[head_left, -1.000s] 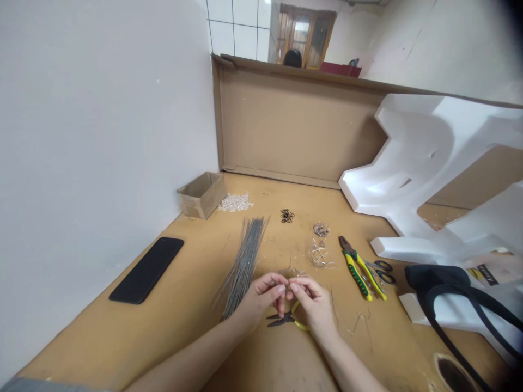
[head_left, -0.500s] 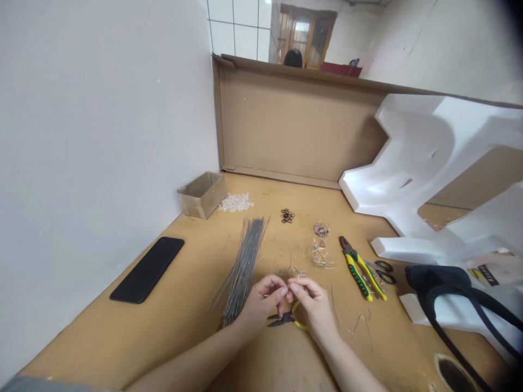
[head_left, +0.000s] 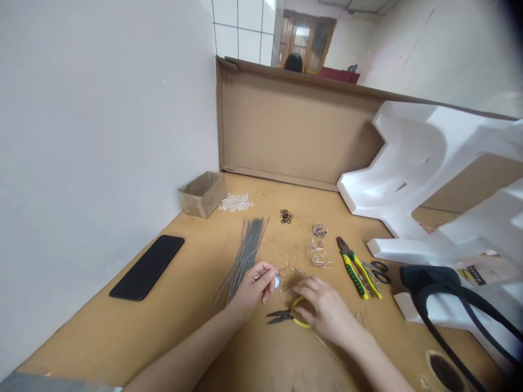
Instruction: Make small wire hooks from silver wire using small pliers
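Observation:
My left hand [head_left: 257, 286] is closed in a pinch above the top of the table, beside the bundle of straight grey wires [head_left: 247, 253]. A small pale, bluish-white spot [head_left: 277, 282] shows at its fingertips; what it is, I cannot make out. Over the yellow handles of the small dark-jawed pliers [head_left: 280, 317] is my right hand [head_left: 322, 307], slightly blurred. Its thumb and fingers are apart, with a yellow handle between them. Just beyond both hands lie thin bent wires [head_left: 291, 272].
Bent wire pieces [head_left: 318, 255] and a wire coil [head_left: 320, 230] lie right of centre, near black rings [head_left: 286, 216]. Green-yellow pliers [head_left: 357, 269] and scissors [head_left: 379, 271] are farther right, before white foam [head_left: 392, 247]. Left are clear small pieces [head_left: 236, 202], a cardboard box [head_left: 203, 196] and a black phone [head_left: 147, 268].
My hands, fingertips together before, have come apart. The right hand has moved down and right over the yellow handles; the left has shifted slightly left and up, still pinched.

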Available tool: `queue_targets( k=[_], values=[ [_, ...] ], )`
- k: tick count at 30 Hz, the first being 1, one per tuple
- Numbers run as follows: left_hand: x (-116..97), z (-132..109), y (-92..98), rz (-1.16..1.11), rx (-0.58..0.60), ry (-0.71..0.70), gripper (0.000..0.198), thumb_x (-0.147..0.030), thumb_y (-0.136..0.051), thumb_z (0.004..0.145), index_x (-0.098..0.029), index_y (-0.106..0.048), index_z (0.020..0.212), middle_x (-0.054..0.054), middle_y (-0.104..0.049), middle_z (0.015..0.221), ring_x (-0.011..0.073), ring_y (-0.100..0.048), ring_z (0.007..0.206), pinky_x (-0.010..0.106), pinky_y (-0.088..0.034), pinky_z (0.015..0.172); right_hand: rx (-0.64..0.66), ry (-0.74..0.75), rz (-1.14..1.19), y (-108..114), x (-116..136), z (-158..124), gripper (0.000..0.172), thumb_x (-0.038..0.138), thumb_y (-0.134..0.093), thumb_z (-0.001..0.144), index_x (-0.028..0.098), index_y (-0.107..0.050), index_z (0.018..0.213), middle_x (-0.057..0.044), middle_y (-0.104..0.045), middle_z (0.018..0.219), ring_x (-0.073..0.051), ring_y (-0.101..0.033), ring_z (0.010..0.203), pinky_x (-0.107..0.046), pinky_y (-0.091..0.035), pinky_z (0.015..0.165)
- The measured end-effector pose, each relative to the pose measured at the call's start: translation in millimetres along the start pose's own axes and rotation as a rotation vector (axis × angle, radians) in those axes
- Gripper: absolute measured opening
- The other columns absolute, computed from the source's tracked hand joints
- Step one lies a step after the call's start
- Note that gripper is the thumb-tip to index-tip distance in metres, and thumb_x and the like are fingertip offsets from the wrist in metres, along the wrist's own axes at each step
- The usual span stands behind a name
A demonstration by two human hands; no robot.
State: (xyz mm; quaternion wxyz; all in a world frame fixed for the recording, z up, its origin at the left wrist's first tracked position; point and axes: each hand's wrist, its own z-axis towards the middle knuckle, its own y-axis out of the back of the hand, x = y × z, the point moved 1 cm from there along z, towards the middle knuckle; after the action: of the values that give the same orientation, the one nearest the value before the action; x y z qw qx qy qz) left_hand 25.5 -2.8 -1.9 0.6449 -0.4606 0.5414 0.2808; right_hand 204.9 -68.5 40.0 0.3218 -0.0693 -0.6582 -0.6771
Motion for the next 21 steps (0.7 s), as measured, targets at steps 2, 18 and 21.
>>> queue_targets(
  k=[2, 18, 21],
  values=[
    [-0.7, 1.0, 1.8, -0.061, -0.003, -0.006, 0.024, -0.038, -0.051, 0.081, -0.015, -0.049, 0.076, -0.007, -0.048, 0.051, 0.0017, -0.035, 0.035, 0.014, -0.026, 0.036, 0.108, 0.038, -0.165, 1.3, 2.9, -10.6, 0.044, 0.017, -0.057, 0.071, 0.024, -0.055, 0.115, -0.008, -0.058, 0.110, -0.025, -0.047, 0.105, -0.040, -0.037, 0.089],
    [-9.0, 0.5, 3.4, -0.316, 0.081, 0.011, 0.021, -0.036, -0.056, 0.077, -0.016, -0.049, 0.075, -0.007, -0.047, 0.048, 0.0036, -0.034, 0.036, 0.016, -0.025, 0.036, 0.207, 0.051, -0.445, -14.8, 0.3, -8.4, 0.019, 0.015, -0.050, 0.070, 0.017, -0.055, 0.088, -0.008, -0.056, 0.089, -0.022, -0.049, 0.082, -0.033, -0.036, 0.073],
    [-12.9, 2.0, 7.9, -0.332, 0.039, -0.004, 0.020, -0.035, -0.056, 0.077, -0.017, -0.049, 0.075, -0.008, -0.045, 0.046, 0.0034, -0.034, 0.036, 0.016, -0.025, 0.037, 0.167, -0.058, -0.245, -7.0, -5.5, -12.9, 0.028, 0.010, -0.045, 0.069, 0.018, -0.052, 0.095, -0.007, -0.057, 0.089, -0.021, -0.052, 0.081, -0.032, -0.038, 0.074]
  ],
)
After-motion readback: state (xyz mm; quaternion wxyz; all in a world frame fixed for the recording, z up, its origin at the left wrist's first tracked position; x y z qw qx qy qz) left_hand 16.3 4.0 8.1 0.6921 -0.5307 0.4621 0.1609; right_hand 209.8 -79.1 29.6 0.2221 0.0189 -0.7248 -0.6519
